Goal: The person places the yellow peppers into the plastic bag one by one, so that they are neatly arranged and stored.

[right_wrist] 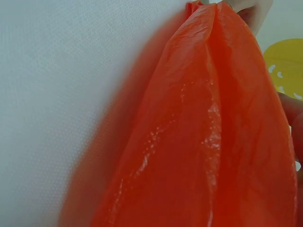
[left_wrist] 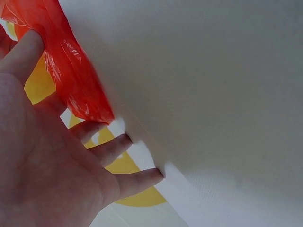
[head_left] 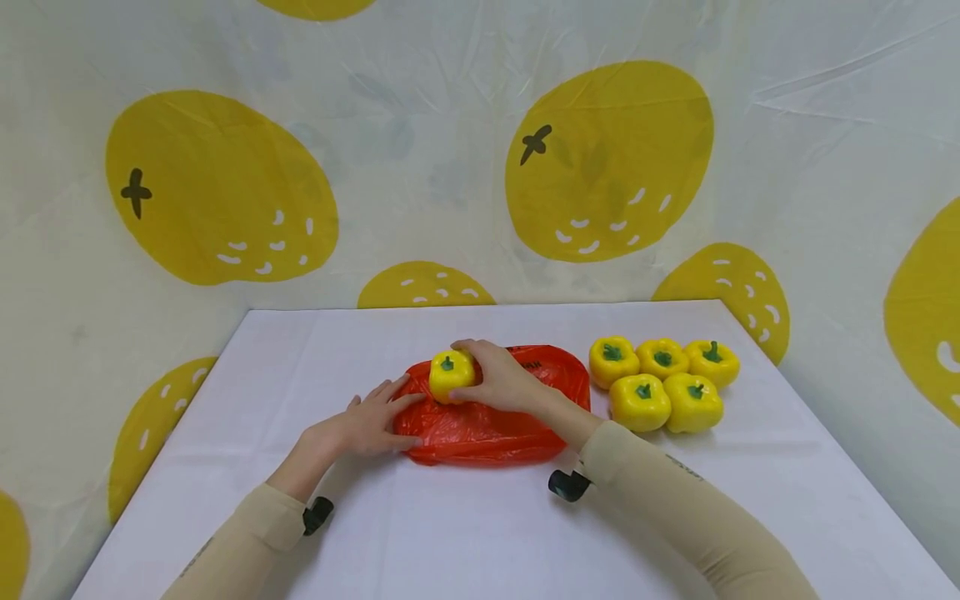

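Note:
A yellow bell pepper [head_left: 447,377] with a green stem is over the left part of a red plastic bag [head_left: 487,433]. My right hand [head_left: 498,379] reaches across the bag and grips this pepper from its right side. At the bag's left end, my left hand [head_left: 375,423] touches the plastic with its fingers spread. In the left wrist view, the thumb and index finger meet the bag [left_wrist: 75,71], while the other fingertips reach the tabletop. The bag [right_wrist: 180,142] fills much of the right wrist view and hides the pepper; only bits of fingers [right_wrist: 296,123] show there.
Several more yellow bell peppers [head_left: 640,403] stand in a tight group right of the bag. All rest on a white-covered table [head_left: 450,533]. Behind and beside it hangs a pale cloth [head_left: 420,167] printed with large yellow fruit.

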Tool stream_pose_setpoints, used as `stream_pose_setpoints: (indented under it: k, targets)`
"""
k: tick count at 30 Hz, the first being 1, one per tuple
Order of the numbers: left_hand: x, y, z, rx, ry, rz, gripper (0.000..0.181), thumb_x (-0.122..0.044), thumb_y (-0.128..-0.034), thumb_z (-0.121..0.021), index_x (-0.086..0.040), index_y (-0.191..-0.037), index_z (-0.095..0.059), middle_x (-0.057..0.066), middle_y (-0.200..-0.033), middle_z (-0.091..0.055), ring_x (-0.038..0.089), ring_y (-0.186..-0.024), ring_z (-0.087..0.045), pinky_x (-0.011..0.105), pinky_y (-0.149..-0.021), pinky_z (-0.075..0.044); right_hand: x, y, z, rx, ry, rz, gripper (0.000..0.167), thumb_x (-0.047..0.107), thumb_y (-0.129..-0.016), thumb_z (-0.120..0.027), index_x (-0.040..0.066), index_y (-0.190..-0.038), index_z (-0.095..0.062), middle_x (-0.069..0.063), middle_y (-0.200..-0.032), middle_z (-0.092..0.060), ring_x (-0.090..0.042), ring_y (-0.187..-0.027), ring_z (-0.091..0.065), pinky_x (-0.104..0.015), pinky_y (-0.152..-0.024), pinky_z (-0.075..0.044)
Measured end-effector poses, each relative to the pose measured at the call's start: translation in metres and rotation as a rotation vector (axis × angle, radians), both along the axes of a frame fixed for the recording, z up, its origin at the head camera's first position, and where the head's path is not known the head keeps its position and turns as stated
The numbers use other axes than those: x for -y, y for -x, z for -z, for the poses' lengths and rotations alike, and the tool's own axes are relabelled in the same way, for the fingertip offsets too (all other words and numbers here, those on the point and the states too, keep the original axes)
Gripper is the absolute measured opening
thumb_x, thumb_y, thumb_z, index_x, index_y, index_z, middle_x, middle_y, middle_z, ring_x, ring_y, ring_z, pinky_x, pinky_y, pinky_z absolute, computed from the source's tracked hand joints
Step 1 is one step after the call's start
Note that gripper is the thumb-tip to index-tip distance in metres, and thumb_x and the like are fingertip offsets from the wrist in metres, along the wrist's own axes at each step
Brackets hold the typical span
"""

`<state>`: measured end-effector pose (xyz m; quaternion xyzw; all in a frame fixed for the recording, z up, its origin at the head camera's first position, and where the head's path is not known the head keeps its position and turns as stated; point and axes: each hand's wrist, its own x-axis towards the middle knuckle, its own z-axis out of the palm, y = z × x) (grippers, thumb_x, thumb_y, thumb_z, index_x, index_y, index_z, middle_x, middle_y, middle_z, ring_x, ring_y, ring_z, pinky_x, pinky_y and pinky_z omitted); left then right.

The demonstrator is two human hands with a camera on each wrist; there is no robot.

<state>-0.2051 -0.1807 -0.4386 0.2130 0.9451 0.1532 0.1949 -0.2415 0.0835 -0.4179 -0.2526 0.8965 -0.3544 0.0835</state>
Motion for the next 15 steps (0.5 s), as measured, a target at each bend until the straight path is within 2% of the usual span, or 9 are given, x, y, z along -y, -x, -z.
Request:
stream_pose_setpoints:
  k: [8, 15]
  targets:
    - [0.0000, 0.0000, 0.0000, 0.000, -0.001, -0.004, 0.083, -0.057, -0.0918, -0.069, -0.024, -0.161, -0.037, 0.012, -0.170, -0.015, 0.044, -0.153, -0.013, 0.078, -0.111, -0.016, -0.0002, -0.0003, 0.0013, -0.028, -0.019, -0.002, 0.080, 0.032, -0.087, -0.085, 0.015, -0.154, -0.044, -0.002, -0.143, -0.054, -0.019, -0.127, -0.053, -0.041, -0.105, -0.049]
    - [-0.0004, -0.0007, 0.0006, -0.012, 0.005, -0.002, 0.083, -0.058, -0.0915, -0.068, -0.026, -0.161, -0.037, 0.012, -0.170, -0.015, 0.043, -0.153, -0.013, 0.078, -0.111, -0.017, -0.0042, -0.0046, -0.0010, -0.049, -0.051, 0.008, 0.084, 0.033, -0.086, -0.086, 0.017, -0.156, -0.042, -0.007, -0.146, -0.050, -0.024, -0.131, -0.051, -0.047, -0.105, -0.049]
